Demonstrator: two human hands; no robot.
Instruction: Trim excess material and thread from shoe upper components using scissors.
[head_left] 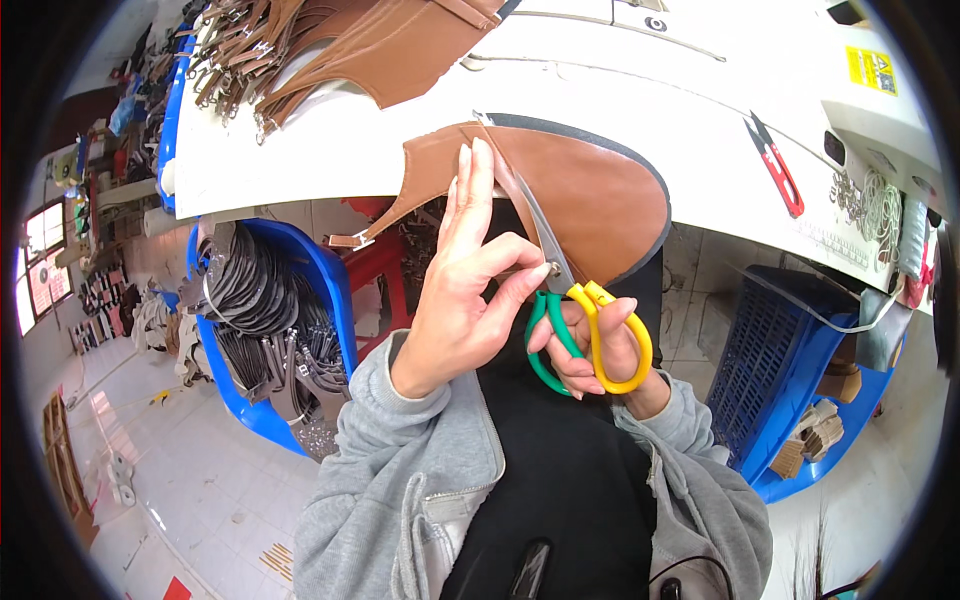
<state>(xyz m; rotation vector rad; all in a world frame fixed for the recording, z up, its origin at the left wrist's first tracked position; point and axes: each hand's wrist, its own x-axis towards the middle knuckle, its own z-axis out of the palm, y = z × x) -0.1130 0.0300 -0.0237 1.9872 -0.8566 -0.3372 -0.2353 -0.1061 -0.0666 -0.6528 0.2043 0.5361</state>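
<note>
A brown leather piece (595, 200) with a dark curved edge and a narrow strap end lies over the table's front edge. Two outstretched fingers of my left hand (455, 290) rest on it. That hand's thumb and index finger pinch together beside the scissors' pivot; what is between them is hidden. My right hand (620, 350) grips scissors (627, 375) with one yellow and one green handle, fingers through the loops. Their blades point away from me along a folded strip of the leather, and the tips lie against it.
More brown leather pieces with buckled straps (390, 50) are heaped at the back left. Red-handled snips (775, 170) lie on the white table (320, 170) at right. Below stand a blue tub (335, 290) of dark straps and a blue crate (765, 350).
</note>
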